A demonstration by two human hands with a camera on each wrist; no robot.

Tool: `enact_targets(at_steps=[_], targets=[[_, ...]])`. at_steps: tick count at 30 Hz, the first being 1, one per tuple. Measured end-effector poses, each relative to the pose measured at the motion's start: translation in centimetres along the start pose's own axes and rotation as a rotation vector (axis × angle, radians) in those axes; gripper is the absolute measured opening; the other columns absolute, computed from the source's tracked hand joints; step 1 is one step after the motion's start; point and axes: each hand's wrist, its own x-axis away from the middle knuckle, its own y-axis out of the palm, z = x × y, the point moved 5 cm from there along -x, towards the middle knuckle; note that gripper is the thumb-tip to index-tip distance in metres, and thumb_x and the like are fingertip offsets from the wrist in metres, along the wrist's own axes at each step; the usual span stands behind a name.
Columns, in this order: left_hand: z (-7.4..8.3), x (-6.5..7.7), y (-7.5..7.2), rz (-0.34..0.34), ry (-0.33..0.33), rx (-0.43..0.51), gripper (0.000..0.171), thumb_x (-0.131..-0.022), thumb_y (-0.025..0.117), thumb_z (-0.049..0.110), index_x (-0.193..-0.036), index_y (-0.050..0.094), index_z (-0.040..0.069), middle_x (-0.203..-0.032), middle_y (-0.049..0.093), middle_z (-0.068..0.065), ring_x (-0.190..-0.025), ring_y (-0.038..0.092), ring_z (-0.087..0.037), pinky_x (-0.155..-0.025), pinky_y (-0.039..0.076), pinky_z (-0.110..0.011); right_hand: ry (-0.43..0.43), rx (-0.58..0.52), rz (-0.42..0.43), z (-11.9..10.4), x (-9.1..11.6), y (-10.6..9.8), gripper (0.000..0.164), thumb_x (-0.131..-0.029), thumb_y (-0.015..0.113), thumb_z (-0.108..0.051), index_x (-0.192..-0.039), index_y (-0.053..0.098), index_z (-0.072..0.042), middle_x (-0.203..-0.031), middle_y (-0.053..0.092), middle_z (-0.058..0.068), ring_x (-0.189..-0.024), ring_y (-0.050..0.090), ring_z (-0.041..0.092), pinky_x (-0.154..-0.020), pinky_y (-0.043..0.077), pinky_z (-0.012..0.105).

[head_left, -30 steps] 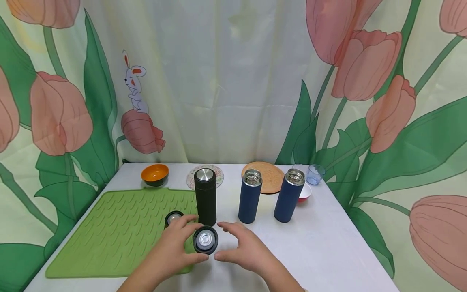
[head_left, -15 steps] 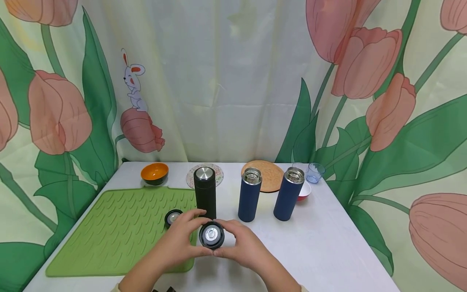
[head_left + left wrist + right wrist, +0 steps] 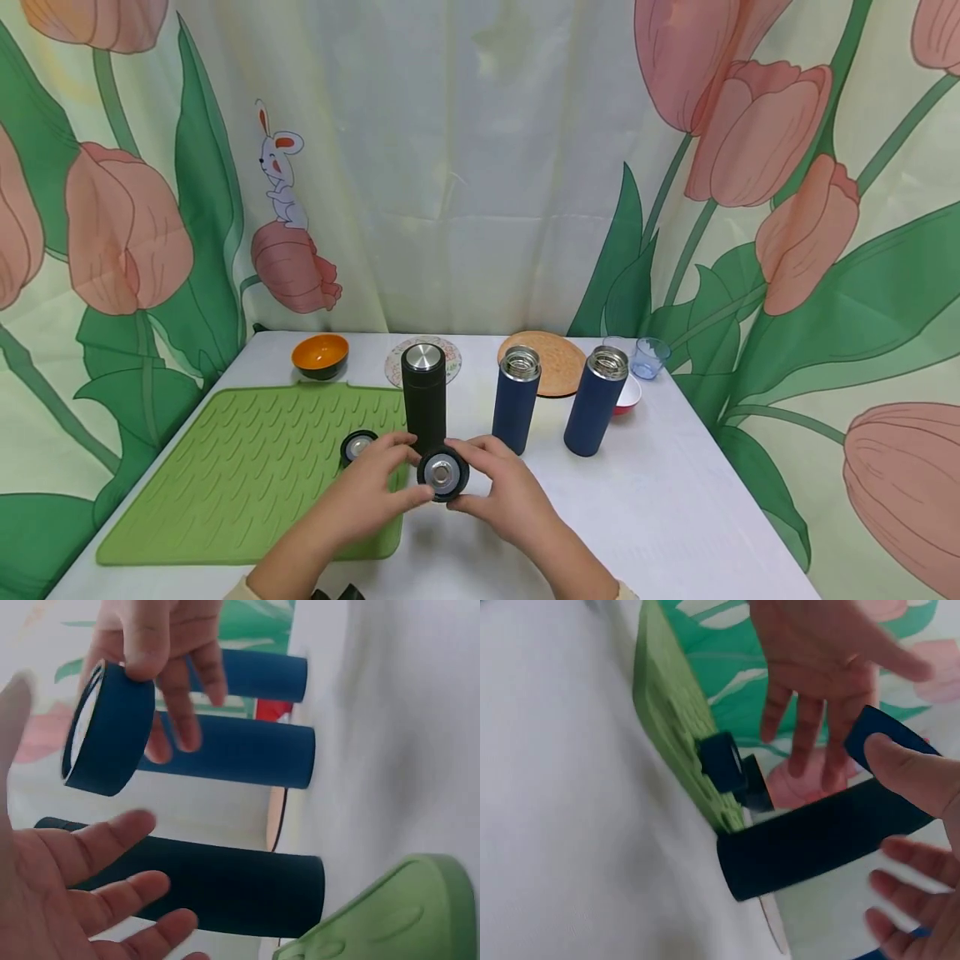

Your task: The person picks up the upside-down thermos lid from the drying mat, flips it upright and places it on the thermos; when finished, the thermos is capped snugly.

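My right hand (image 3: 510, 487) pinches a dark blue flask lid (image 3: 112, 731) between thumb and fingers, in front of the black flask. Its silvery inner side faces up toward the head camera. Beside it, my left hand (image 3: 375, 492) has its fingers spread and apart from the lid, as the left wrist view shows. Behind the hands stands a tall black flask (image 3: 424, 400) with a silver top. Two navy flasks (image 3: 517, 408) with uncapped steel mouths stand to its right. A second dark lid (image 3: 357, 446) lies on the green mat, partly behind my left hand.
A ridged green mat (image 3: 247, 475) covers the table's left side. Along the back are an orange bowl (image 3: 320, 354), a floral round mat (image 3: 450, 358), a round wooden board (image 3: 562, 362), a red-and-white bowl (image 3: 628, 396) and clear glasses (image 3: 648, 358).
The lid has moved slightly right and away from my body. It was at my left fingers, then between both hands; now my left hand has let go and my right hand holds it.
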Motion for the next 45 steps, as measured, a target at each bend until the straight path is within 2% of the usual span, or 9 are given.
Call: enact_targets(at_steps=[5,10,15,20,23,27,35,39,45], targets=[[-0.6,0.1,0.4,-0.079,-0.036,0.238,0.045,-0.114,0.044,0.042,-0.114,0.078,0.013,-0.141,0.065,-0.012,-0.128,0.062,-0.034,-0.105,0.050,-0.065,-0.226,0.219,0.123,-1.0,0.2,-0.7,0.076,-0.079,0.096,-0.023,-0.145,0.064,-0.043,-0.144,0.062,-0.001,-0.133,0.059,0.024,-0.097,0.060,0.046],[-0.8,0.0,1.6,-0.245,-0.005,0.482,0.056,-0.115,0.041,0.042,-0.137,0.066,-0.003,-0.141,0.065,-0.024,-0.127,0.061,-0.033,-0.100,0.056,-0.054,-0.478,0.315,0.214,-2.0,0.8,-0.8,0.081,-0.076,0.098,-0.015,-0.143,0.064,-0.043,-0.147,0.061,0.007,-0.132,0.062,0.026,-0.100,0.060,0.044],[-0.7,0.0,2.2,-0.347,0.024,0.574,0.066,-0.112,0.043,0.053,-0.138,0.068,-0.003,-0.156,0.050,-0.031,-0.133,0.059,-0.034,-0.099,0.058,-0.043,-0.560,0.342,0.243,-2.1,1.1,-0.7,0.085,-0.076,0.097,-0.013,-0.146,0.061,-0.045,-0.150,0.058,0.008,-0.132,0.063,0.026,-0.101,0.060,0.044],[-0.8,0.2,2.6,-0.383,0.023,0.661,0.073,-0.109,0.049,0.058,-0.135,0.068,-0.007,-0.149,0.058,-0.027,-0.126,0.059,-0.019,-0.100,0.058,-0.043,-0.587,0.376,0.261,-2.2,1.3,-0.7,0.083,-0.077,0.096,-0.011,-0.145,0.062,-0.044,-0.150,0.058,0.008,-0.131,0.063,0.025,-0.100,0.060,0.044],[-0.8,0.2,2.6,-0.346,0.014,0.667,0.065,-0.108,0.056,0.053,-0.133,0.069,-0.006,-0.149,0.058,-0.023,-0.126,0.056,-0.020,-0.100,0.057,-0.041,-0.568,0.373,0.267,-2.2,1.3,-0.8,0.078,-0.081,0.093,-0.008,-0.145,0.064,-0.042,-0.152,0.057,0.008,-0.133,0.062,0.025,-0.101,0.060,0.042],[-0.8,0.2,2.0,-0.166,0.022,0.517,0.044,-0.098,0.074,0.041,-0.127,0.076,0.007,-0.153,0.057,-0.016,-0.133,0.054,-0.029,-0.097,0.055,-0.036,-0.399,0.256,0.211,-1.9,1.1,-1.0,0.076,-0.089,0.085,-0.007,-0.152,0.058,-0.039,-0.159,0.050,0.005,-0.140,0.054,0.025,-0.103,0.060,0.042],[-0.4,0.7,1.4,0.154,0.049,0.235,0.055,-0.074,0.096,0.048,-0.123,0.078,0.032,-0.156,0.054,0.006,-0.147,0.047,-0.032,-0.112,0.045,-0.067,0.142,-0.374,0.023,0.5,0.8,-1.0,0.059,-0.098,0.076,-0.033,-0.152,0.056,-0.038,-0.158,0.045,-0.003,-0.142,0.048,0.023,-0.106,0.054,0.040],[-0.2,0.8,1.7,0.168,0.092,0.240,0.060,-0.072,0.097,0.048,-0.127,0.076,0.038,-0.156,0.054,0.007,-0.149,0.044,-0.031,-0.114,0.041,-0.071,0.135,-0.365,-0.062,0.8,0.8,-0.5,0.066,-0.092,0.082,-0.043,-0.153,0.057,-0.034,-0.158,0.047,-0.001,-0.142,0.048,0.024,-0.104,0.052,0.036],[0.0,1.0,2.4,0.150,0.088,0.302,0.056,-0.076,0.096,0.043,-0.127,0.074,0.040,-0.153,0.056,0.006,-0.142,0.051,-0.026,-0.105,0.053,-0.042,0.054,-0.324,-0.082,0.6,0.7,-0.2,0.058,-0.091,0.081,-0.042,-0.145,0.067,-0.026,-0.153,0.055,-0.001,-0.141,0.052,0.027,-0.102,0.053,0.034]])
